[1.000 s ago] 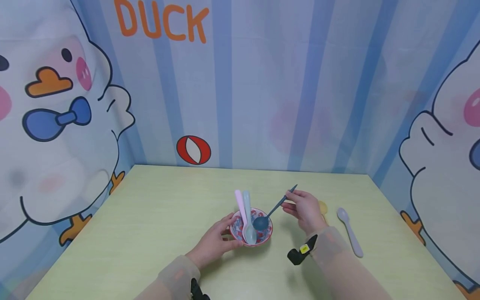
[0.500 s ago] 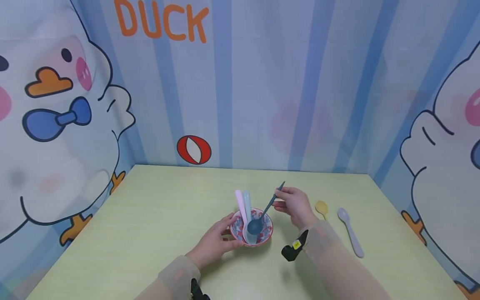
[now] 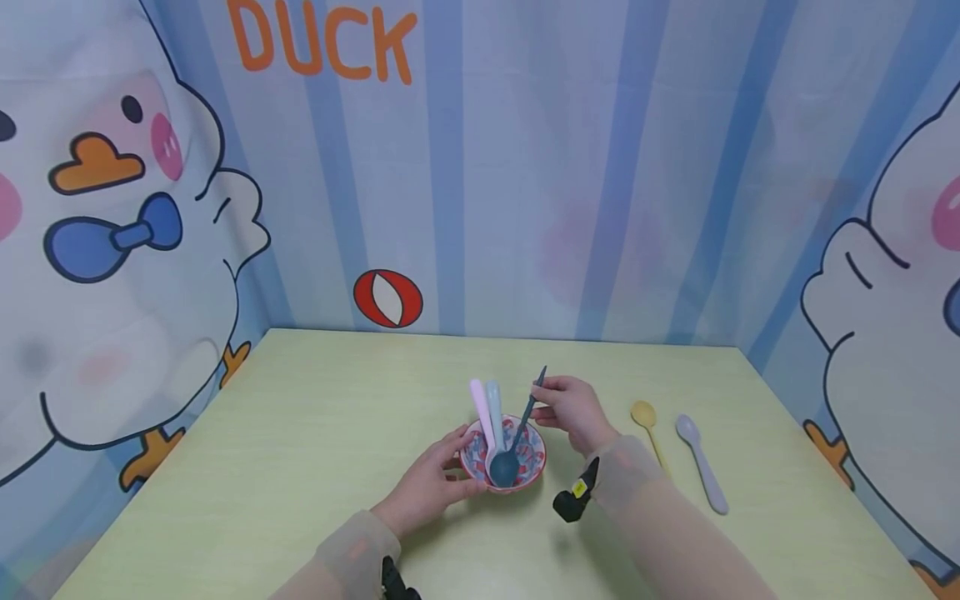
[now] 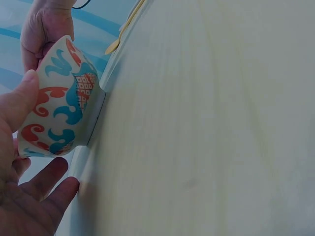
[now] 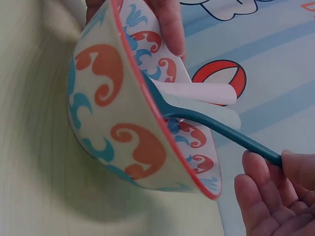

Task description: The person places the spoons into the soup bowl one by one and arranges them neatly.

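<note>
A small bowl [image 3: 536,460] with a red rim and a red-and-blue pattern sits on the table. My left hand [image 3: 427,483] grips its left side, the thumb at the rim in the left wrist view. A pink spoon [image 3: 482,412] and a light blue spoon [image 3: 495,408] lean inside, handles up past the far rim. Between thumb and fingers, my right hand [image 3: 576,410] pinches the handle of a dark teal spoon [image 3: 504,469]. That spoon's head is inside the bowl, over the other spoons' heads; its handle slants up across the rim in the right wrist view.
To the right of the bowl lie a yellow spoon [image 3: 643,414], partly hidden by the right sleeve, and a lavender spoon [image 3: 701,464]. Behind the pale table [image 3: 337,400] hangs a striped curtain [image 3: 517,167] printed with ducks.
My right hand has moved left, bringing the dark teal spoon's head further into the bowl and its handle more upright. The yellow spoon has come into fuller view. The left hand and bowl stay put.
</note>
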The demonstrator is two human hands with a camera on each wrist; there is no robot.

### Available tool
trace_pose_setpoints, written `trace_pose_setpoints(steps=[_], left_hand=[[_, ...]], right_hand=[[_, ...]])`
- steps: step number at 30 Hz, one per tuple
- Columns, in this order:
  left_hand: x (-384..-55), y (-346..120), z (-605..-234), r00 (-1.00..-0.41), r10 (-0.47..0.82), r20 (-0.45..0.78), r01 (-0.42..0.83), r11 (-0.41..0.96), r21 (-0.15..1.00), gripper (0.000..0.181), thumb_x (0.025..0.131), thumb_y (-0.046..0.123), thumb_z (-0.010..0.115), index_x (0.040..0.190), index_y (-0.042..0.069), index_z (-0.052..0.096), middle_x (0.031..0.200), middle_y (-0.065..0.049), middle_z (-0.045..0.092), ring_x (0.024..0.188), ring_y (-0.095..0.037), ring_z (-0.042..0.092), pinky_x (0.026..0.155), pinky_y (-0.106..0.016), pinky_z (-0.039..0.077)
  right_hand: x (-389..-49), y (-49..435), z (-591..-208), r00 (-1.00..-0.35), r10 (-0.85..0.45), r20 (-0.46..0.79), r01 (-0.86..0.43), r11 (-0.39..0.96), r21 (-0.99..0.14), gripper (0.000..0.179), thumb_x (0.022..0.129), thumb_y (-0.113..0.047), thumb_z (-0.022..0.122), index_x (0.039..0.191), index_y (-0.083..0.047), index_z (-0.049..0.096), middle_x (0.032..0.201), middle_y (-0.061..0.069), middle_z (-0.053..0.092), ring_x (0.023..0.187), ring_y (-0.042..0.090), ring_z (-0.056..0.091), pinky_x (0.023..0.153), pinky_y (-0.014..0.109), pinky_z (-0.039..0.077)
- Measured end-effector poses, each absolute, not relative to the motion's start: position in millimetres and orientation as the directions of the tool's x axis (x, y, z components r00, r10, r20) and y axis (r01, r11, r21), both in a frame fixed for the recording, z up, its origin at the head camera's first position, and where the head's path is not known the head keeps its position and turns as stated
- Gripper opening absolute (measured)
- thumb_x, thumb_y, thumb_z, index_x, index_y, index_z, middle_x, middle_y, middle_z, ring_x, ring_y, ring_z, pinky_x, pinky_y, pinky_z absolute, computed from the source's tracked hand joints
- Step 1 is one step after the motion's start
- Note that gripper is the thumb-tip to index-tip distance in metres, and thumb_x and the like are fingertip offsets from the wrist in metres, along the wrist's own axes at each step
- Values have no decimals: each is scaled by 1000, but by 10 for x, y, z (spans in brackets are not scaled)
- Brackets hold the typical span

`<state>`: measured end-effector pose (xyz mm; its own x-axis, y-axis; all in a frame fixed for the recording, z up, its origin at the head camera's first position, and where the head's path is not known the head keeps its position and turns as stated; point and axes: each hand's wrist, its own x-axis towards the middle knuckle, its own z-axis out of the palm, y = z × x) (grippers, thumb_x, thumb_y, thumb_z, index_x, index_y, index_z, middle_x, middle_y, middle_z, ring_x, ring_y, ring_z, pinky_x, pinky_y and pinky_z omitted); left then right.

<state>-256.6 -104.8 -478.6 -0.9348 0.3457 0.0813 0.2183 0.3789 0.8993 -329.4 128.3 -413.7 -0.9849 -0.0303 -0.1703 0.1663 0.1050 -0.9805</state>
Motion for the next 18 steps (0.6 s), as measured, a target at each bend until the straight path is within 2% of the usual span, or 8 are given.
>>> trace_pose_setpoints(steps=[10,18], left_hand=[[-2565,-1047,-4784,-935,345,78,214,375,902,78,82,31,77,148,13,39,156,-7,26,121,-32,52,97,-41,48],[-2569,-1043,-4794,-936,345,76,212,375,903,77,82,29,77,148,13,40,156,-6,26,120,-31,53,96,-40,49]], right_hand=[[-3339,1192,-4169,-983,-78,-163,147,182,-972,33,96,-11,60,125,4,57,108,18,64,72,19,65,75,35,58],[-3364,1140,-4187,-983,-81,-168,143,245,-959,34,95,-12,61,125,2,57,107,15,65,86,23,65,86,39,55]])
